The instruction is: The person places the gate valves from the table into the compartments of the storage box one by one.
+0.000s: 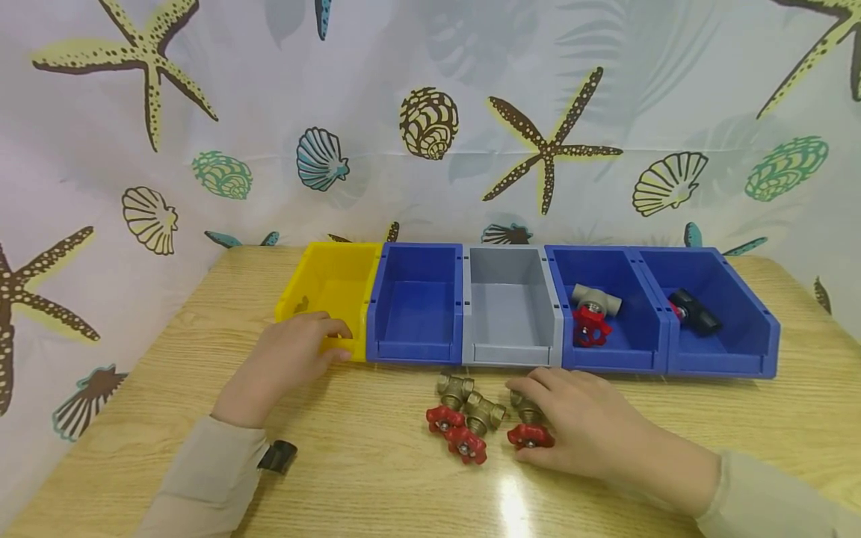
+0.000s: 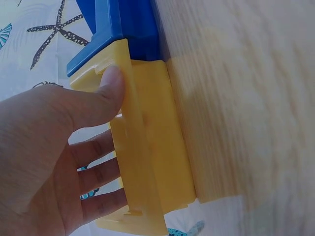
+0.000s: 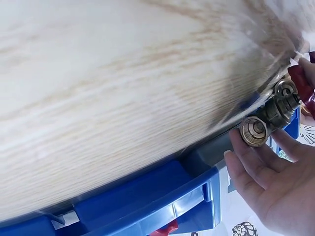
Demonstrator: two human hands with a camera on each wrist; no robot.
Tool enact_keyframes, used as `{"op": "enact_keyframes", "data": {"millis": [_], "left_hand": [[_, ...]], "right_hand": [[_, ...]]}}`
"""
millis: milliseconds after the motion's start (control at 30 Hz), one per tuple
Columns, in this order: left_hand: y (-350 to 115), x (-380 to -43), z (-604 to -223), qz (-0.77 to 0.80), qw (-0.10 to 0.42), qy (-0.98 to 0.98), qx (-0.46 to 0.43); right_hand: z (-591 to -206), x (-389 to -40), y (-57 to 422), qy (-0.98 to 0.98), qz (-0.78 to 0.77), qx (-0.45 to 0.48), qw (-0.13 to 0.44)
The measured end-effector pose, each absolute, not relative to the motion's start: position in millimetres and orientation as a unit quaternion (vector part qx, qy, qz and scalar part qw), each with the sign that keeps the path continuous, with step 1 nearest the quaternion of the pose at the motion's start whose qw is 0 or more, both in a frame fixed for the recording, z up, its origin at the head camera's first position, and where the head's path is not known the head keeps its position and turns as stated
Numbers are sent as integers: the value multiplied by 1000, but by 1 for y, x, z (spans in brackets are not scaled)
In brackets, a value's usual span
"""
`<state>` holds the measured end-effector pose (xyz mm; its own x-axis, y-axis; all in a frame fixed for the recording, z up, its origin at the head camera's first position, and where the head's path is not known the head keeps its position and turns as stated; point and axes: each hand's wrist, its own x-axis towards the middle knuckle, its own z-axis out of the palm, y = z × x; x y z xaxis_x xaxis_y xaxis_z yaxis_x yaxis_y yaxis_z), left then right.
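My left hand is at the front of the yellow bin, its fingers reaching inside and its thumb at the front lip. In the left wrist view, the front wall hides the fingertips, so I cannot tell whether they hold anything. My right hand grips a brass valve with a red handwheel, fingers at its body and thumb beside the wheel. Just left of it, two similar brass valves lie close together on the table, their red wheels toward me.
Right of the yellow bin stand a blue bin, a grey bin, and two more blue bins. Those last two hold a beige valve and a black one. A black piece shows by my left sleeve. Behind hangs a patterned curtain.
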<state>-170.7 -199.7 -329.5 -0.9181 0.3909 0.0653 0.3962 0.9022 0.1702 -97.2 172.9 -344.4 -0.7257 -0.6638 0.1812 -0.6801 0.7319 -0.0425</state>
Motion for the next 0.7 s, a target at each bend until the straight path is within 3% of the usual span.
{"op": "enact_keyframes", "data": {"millis": [700], "left_hand": [[-198,-172,-331,-91,14,-975,-202]], "right_hand": [[-325,-89,182,-931,44,353,88]]}}
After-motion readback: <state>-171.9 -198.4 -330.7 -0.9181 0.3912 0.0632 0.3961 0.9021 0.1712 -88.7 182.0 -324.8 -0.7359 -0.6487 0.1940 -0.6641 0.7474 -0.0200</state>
